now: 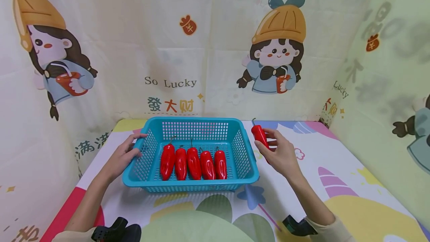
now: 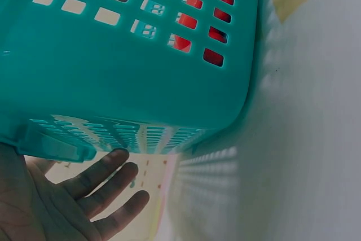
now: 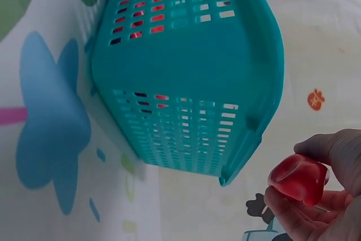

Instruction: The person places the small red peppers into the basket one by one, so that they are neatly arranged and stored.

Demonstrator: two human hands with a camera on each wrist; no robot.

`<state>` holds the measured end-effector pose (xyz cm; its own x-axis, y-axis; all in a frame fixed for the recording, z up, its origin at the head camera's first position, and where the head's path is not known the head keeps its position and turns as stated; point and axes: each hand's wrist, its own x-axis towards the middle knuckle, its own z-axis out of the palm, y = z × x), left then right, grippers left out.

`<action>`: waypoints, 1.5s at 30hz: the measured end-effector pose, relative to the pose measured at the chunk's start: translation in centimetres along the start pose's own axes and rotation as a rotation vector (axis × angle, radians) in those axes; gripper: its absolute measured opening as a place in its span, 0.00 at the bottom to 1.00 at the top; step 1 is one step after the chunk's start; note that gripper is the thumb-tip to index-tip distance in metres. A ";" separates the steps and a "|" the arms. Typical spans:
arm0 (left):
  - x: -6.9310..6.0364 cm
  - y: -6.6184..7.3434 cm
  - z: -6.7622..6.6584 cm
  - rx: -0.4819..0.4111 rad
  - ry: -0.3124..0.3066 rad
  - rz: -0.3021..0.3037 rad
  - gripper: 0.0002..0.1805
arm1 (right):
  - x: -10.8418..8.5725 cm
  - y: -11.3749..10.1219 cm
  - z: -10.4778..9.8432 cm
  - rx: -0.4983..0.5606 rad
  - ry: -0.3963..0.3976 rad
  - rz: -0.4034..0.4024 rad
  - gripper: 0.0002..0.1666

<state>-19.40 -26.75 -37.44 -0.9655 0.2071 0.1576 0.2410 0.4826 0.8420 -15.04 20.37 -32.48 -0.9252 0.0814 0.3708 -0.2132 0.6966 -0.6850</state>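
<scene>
A blue plastic basket (image 1: 190, 183) with perforated sides stands on the table. Inside it several red chili peppers (image 1: 193, 163) lie in a row, stems toward the back. My left hand (image 1: 121, 158) touches the basket's left rim. In the left wrist view, the fingers (image 2: 104, 173) of that hand extend loosely beside the outer wall; its thumb is hidden there. To the right of the basket, my right hand (image 1: 279, 154) pinches another red chili pepper (image 1: 259, 134) between thumb and fingers, stem up. The right wrist view shows this pepper's (image 3: 298, 179) rounded lower end, apart from the basket.
The table wears a patterned cloth (image 1: 289, 197) with colourful shapes. Behind the basket hangs a cream fabric backdrop (image 1: 215, 55) with cartoon figures and lettering. More of this fabric (image 1: 379, 96) closes off the right side. Dark devices (image 1: 299, 227) are strapped at both wrists.
</scene>
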 end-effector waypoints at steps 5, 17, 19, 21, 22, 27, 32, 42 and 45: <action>-0.1 -0.2 0.0 0.005 -0.001 -0.010 0.36 | -0.1 -0.5 0.5 0.016 -0.004 0.001 0.40; 0.2 -0.3 0.0 0.008 0.005 0.006 0.35 | -0.3 -1.7 1.7 0.049 -0.021 0.000 0.41; 0.2 -0.3 0.0 0.007 0.005 0.008 0.35 | -0.4 -1.7 1.8 0.052 -0.024 -0.001 0.42; 0.2 -0.3 0.0 0.007 0.006 0.007 0.36 | -0.4 -1.8 2.0 0.055 -0.026 -0.005 0.42; 0.1 -0.3 0.1 0.006 0.006 0.007 0.36 | -0.4 -1.9 2.1 0.055 -0.027 -0.006 0.42; 0.1 -0.2 0.1 0.005 0.006 0.000 0.37 | -0.4 -2.1 2.5 0.051 -0.032 -0.013 0.42; 0.0 -0.2 0.1 0.004 0.006 -0.003 0.37 | -0.3 -2.2 2.8 0.056 -0.048 -0.018 0.43; 0.0 -0.3 0.1 -0.001 0.007 -0.002 0.37 | -0.1 -2.2 3.5 0.044 -0.059 -0.063 0.40; 0.0 -0.3 0.1 -0.002 0.004 -0.007 0.37 | -0.1 -2.2 3.6 0.033 -0.056 -0.068 0.39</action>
<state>-19.48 -26.84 -37.72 -0.9675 0.2002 0.1543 0.2345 0.4826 0.8439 -15.62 16.26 -33.31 -0.9242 -0.0058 0.3819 -0.2853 0.6752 -0.6802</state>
